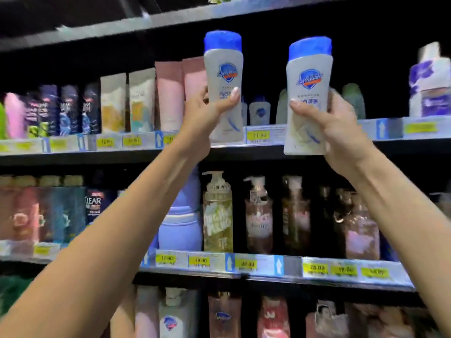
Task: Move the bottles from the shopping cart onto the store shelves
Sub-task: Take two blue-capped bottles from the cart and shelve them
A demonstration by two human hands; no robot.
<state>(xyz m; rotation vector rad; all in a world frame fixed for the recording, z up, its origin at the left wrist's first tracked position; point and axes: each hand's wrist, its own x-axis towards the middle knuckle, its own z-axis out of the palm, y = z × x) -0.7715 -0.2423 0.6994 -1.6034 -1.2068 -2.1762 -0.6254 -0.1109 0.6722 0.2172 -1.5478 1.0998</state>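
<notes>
Both arms are raised toward the upper shelf [266,136]. My left hand [210,113] grips a white bottle with a blue cap [223,69] upright, thumb across its front label. My right hand [329,123] grips a second white bottle with a blue cap [308,76], tilted slightly to the right. Both bottles hang in front of a dark gap on the upper shelf, where a small matching bottle [260,111] stands further back. The shopping cart is out of view.
Pink tubes [170,93] stand left of the gap and a purple-and-white box [429,86] to its right. The lower shelf [244,264] holds pump bottles [217,213] and a lilac bottle [180,228]. Yellow price tags line the shelf edges.
</notes>
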